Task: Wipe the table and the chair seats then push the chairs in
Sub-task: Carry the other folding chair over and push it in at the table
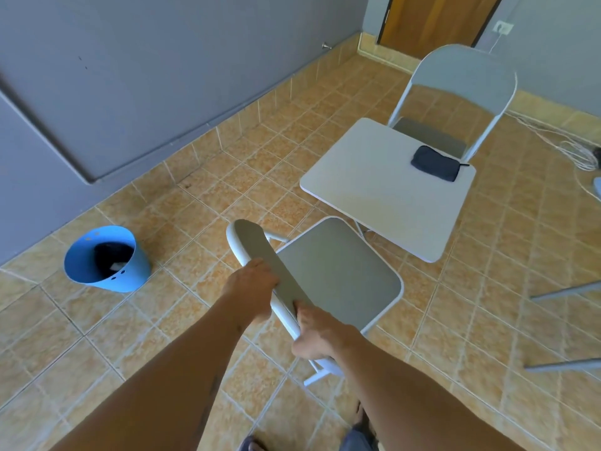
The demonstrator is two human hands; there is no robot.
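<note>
Both my hands are on the backrest (260, 252) of the near chair (338, 271). My left hand (252, 284) is curled over the backrest's top edge about midway along, fingers wrapped round to the far face (I can only see the knuckles and the back of the hand). My right hand (317, 333) clamps the lower end of the same backrest where it meets the white frame, thumb lying up along the rim, the other fingers closed underneath.

The chair's grey seat faces the tabletop (374, 180), its front corner just beside the near edge of the white top, not tucked under. On the tabletop, towards the far right corner, lies a dark folded cloth (434, 163). Behind it stands the second chair (461, 89), its seat partly hidden under the tabletop's far edge.

Off to my left on the tiled floor (195, 196) sits a blue bucket (107, 258), near the grey wall, with something dark inside. White cable (575, 151) is coiled on the floor at the right.
</note>
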